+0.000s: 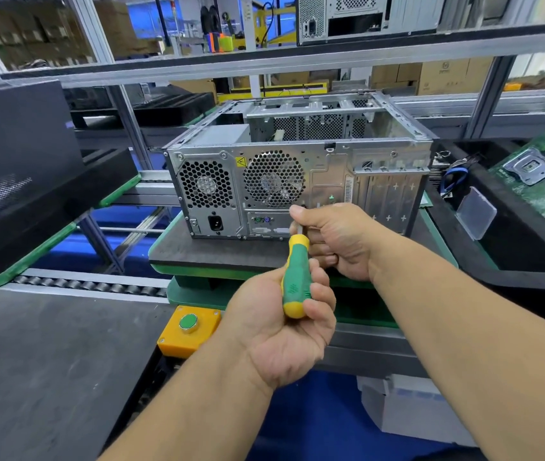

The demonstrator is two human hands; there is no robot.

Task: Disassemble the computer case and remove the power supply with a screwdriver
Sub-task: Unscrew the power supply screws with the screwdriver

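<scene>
L hand (pixel 281 331) fingers clenched round screwdriver (pixel 294 277) handle; R hand (pixel 337 241) fingers pinch its shaft, just behind computer case (pixel 297 168) rear.

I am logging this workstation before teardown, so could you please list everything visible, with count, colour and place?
computer case: one, silver metal, top open, rear facing the camera, on the dark pad at centre
power supply: one, silver with honeycomb grille, in the case's rear left corner
screwdriver: one, green and yellow handle, in front of the case
push button box: one, yellow with green button, at the bench edge below the case
circuit board: one, green, in the black tray at right
second computer case: one, silver, on the upper shelf
cardboard boxes: several, brown, in the background
left hand: one, gripping the screwdriver handle
right hand: one, curled around the screwdriver shaft
</scene>
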